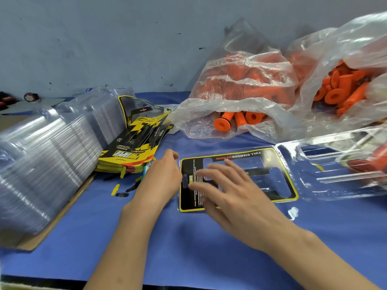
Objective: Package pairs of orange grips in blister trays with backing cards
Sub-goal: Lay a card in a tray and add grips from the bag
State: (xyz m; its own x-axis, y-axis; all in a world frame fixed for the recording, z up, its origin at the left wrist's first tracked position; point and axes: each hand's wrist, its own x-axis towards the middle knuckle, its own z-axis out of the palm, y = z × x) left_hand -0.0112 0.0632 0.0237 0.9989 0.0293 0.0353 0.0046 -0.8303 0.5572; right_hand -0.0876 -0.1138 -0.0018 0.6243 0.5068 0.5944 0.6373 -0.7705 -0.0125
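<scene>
On the blue table cover (209, 248), head view: a clear blister tray (293, 185) lies opened flat at centre-right, w/ a black-and-yellow backing card (278, 164) lying in its left half, printed "FULL DIAMOND MX GRIPS". Right hand (228, 189) is over the card's left part, fingers spread & fairly straight, gripping nothing; blurred, so can't tell if the fingertips touch the card. Left hand (165, 174) sits just beside the card's left edge, back of hand up, fingers curled toward the tray edge; can't tell whether they pinch it. Left of that hand, a loose stack of yellow-black backing cards (129, 155) leans on a big stack of clear blister trays (52, 147) at far left. Orange grips (236, 120) spill from a clear plastic bag (240, 80) behind the tray; a 2nd bag of grips (345, 88) at far right. Small card punch-outs (117, 190) scattered nr the left forearm.
</scene>
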